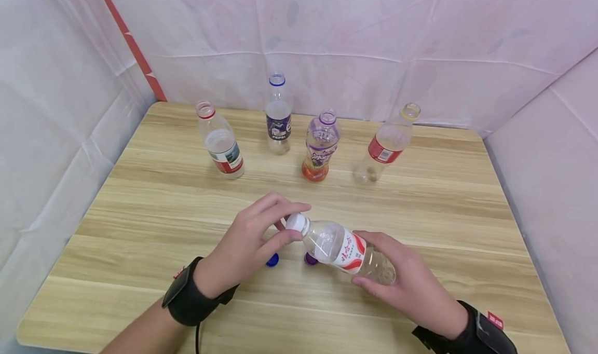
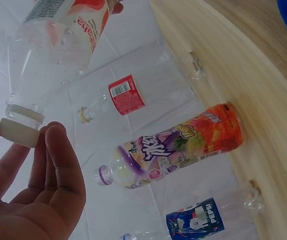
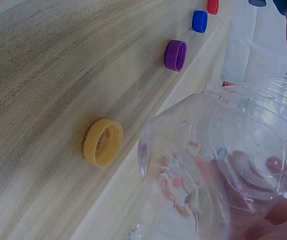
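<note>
A clear plastic bottle point(image 1: 350, 251) with a white and red label is tilted above the table, its neck toward the left. My right hand point(image 1: 408, 276) grips it round the lower body. The thumb and fingers of my left hand point(image 1: 254, 232) pinch the white cap point(image 1: 297, 223) at the bottle's mouth. In the left wrist view, the cap point(image 2: 19, 132) sits right at the neck, below the clear collar. On the table under the bottle lie a blue cap point(image 1: 273, 260) and a purple cap point(image 1: 310, 259).
Across the back stand uncapped bottles: a red-ringed bottle point(image 1: 224, 149), a Pepsi bottle point(image 1: 279, 125), a purple and orange juice bottle point(image 1: 321, 149) and a yellow-ringed bottle point(image 1: 385, 149). A yellow cap point(image 3: 102, 143) and a red cap point(image 3: 213, 6) lie on the wooden table point(image 1: 140, 214).
</note>
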